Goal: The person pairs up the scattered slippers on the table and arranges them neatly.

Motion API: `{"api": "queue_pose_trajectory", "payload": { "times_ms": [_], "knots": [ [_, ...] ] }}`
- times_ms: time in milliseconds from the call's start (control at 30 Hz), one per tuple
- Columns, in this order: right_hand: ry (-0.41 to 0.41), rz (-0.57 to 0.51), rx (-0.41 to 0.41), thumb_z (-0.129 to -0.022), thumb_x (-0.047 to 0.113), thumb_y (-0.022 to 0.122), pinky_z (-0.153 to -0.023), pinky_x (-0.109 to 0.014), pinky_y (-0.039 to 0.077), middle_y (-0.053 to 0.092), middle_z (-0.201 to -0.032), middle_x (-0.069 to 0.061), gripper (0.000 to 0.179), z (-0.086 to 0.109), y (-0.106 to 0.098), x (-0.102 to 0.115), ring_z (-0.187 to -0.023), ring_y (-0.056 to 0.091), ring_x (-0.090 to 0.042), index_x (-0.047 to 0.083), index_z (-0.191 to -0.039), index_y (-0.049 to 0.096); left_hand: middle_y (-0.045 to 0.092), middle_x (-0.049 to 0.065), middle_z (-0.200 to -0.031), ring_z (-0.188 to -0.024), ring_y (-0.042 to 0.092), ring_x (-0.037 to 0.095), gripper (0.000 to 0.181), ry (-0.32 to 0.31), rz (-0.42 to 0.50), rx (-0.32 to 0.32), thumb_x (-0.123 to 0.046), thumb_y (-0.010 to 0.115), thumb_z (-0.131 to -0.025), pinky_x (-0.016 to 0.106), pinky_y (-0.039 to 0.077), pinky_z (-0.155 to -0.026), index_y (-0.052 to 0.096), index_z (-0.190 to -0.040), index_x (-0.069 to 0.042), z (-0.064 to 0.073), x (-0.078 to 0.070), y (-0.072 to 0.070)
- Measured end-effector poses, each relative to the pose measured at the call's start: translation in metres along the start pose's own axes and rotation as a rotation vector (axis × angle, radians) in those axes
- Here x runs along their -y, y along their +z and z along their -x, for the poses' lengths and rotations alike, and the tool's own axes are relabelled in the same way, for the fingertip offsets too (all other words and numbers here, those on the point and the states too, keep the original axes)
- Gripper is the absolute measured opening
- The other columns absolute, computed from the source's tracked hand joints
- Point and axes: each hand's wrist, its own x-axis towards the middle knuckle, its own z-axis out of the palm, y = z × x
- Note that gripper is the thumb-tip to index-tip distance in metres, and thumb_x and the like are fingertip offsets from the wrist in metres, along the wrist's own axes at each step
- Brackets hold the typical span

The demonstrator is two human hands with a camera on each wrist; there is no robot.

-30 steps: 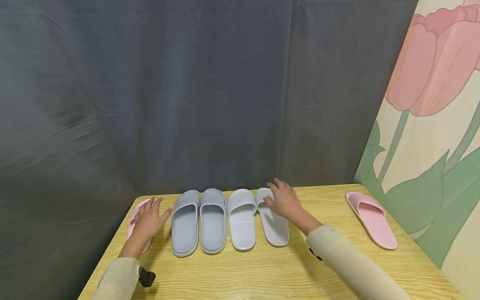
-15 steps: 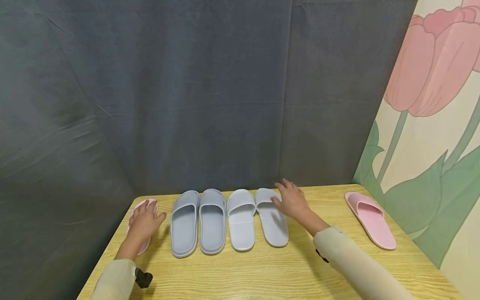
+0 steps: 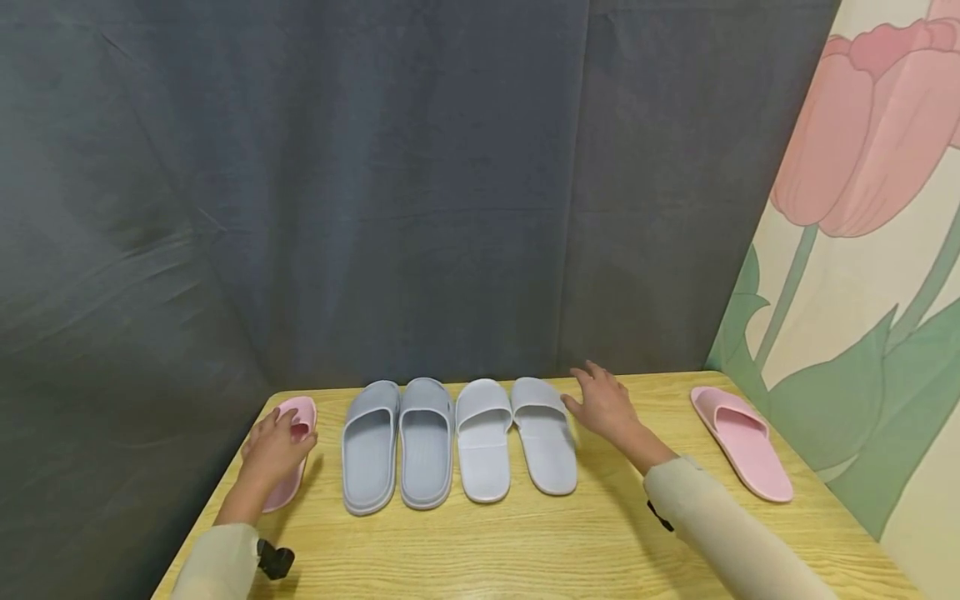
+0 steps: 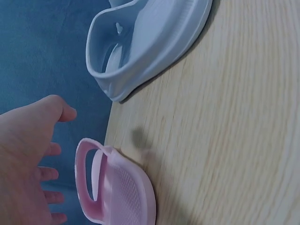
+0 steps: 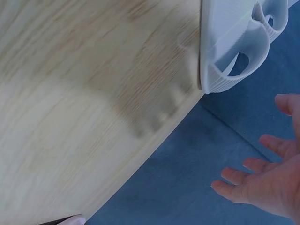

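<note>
My left hand (image 3: 272,448) hovers over a pink slipper (image 4: 124,192) at the table's left end, fingers spread and holding nothing. In the left wrist view a gap shows between that hand and the slipper's strap. Two grey slippers (image 3: 369,462) (image 3: 427,458) stand side by side to its right. Beside them lie two white slippers (image 3: 484,467) (image 3: 551,458), the right one slightly turned. My right hand (image 3: 606,408) is raised just right of the white pair, its fingers loosely spread with nothing in them. A second pink slipper (image 3: 750,450) lies tilted at the table's right end.
The wooden table (image 3: 450,558) backs onto a dark grey curtain (image 3: 420,192), which also hangs along the left side. A wall (image 3: 840,292) painted with pink tulips borders the right edge.
My left hand has shifted left and toward me, uncovering more of the left pink slipper. My right hand has moved right, away from the right white slipper. The slippers stay in place.
</note>
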Motion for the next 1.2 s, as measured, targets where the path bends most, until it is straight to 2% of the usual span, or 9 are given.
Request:
{"api": "queue_pose_trajectory", "payload": {
  "times_ms": [267,500,800,1200],
  "knots": [
    [0.033,-0.022,0.001,-0.089,0.038,0.058,-0.092,-0.069,0.03,0.03,-0.143,-0.029,0.058,0.009,-0.005,-0.024,-0.123,0.034,-0.053,0.003,-0.135,0.046,0.015,0.034,-0.145,-0.124,0.015,0.061,0.072,0.012,-0.001,0.017,-0.04,0.06,-0.084,0.071,0.016,-0.092,0.034,-0.137,0.001,0.002,0.007,0.002],
    [0.063,-0.013,-0.011,-0.089,0.037,0.058,-0.089,-0.068,0.032,0.031,-0.141,-0.031,0.059,0.017,-0.011,-0.044,-0.12,0.036,-0.055,0.0,-0.134,0.045,0.013,0.035,-0.146,-0.124,0.015,0.061,0.076,-0.008,-0.005,0.033,-0.04,0.061,-0.083,0.072,0.016,-0.092,0.031,-0.139,0.002,0.004,0.012,0.005],
    [0.087,0.012,-0.029,-0.088,0.036,0.059,-0.084,-0.068,0.035,0.035,-0.138,-0.033,0.06,0.024,-0.014,-0.066,-0.116,0.04,-0.056,-0.002,-0.132,0.046,0.013,0.034,-0.146,-0.125,0.014,0.06,0.076,-0.009,0.003,0.038,-0.04,0.061,-0.084,0.072,0.018,-0.092,0.03,-0.139,0.001,0.002,0.011,0.004],
    [0.104,-0.012,-0.048,-0.088,0.036,0.057,-0.087,-0.066,0.035,0.035,-0.134,-0.038,0.06,0.028,-0.013,-0.095,-0.112,0.04,-0.059,-0.006,-0.13,0.046,0.011,0.035,-0.145,-0.126,0.011,0.06,0.082,-0.054,0.021,0.035,-0.043,0.061,-0.083,0.074,0.017,-0.091,0.025,-0.141,0.001,-0.003,0.017,0.008]
  ]
}}
